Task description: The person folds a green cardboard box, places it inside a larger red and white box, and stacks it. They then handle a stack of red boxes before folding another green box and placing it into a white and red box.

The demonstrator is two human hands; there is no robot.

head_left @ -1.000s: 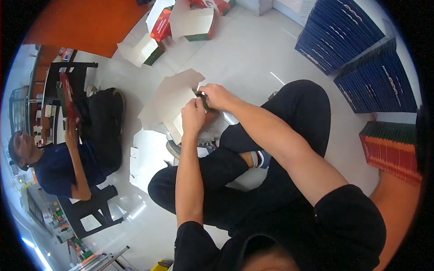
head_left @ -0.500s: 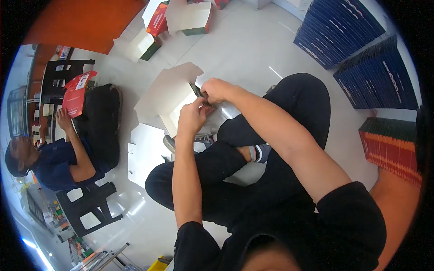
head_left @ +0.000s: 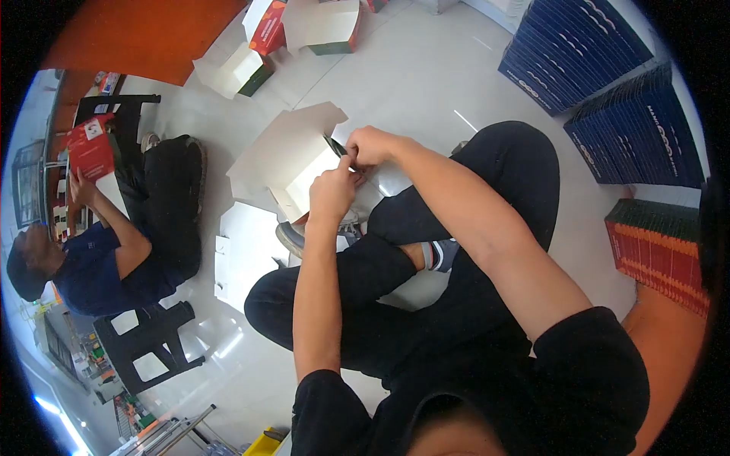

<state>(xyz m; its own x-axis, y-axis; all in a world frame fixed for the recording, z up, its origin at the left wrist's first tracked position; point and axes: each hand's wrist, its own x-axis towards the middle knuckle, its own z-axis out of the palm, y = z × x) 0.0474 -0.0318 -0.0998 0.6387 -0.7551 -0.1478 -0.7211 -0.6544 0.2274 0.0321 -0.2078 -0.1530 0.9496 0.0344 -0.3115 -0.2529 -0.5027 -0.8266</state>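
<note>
In front of my crossed legs, a cardboard box [head_left: 304, 175] stands on the floor with its white inside facing up and its lid flap spread away from me. My left hand [head_left: 332, 194] grips the near right side of the box, fingers closed at its edge. Right beside it, my right hand [head_left: 371, 147] pinches the dark green corner of the same box. The two hands almost meet there, and they hide part of that wall. A flat white cardboard sheet [head_left: 247, 247] lies left of my shoe.
Opened red and green boxes [head_left: 323, 26] lie on the floor ahead. Stacks of flat blue cartons [head_left: 574, 45] and red-green cartons [head_left: 658, 247] line the right. At left, a seated co-worker [head_left: 106, 262] holds a red box [head_left: 91, 148], near black stools [head_left: 148, 346].
My left hand has shifted slightly up and right along the box edge, closer to my right hand. The co-worker has lifted the red box away from their leg, toward the left.
</note>
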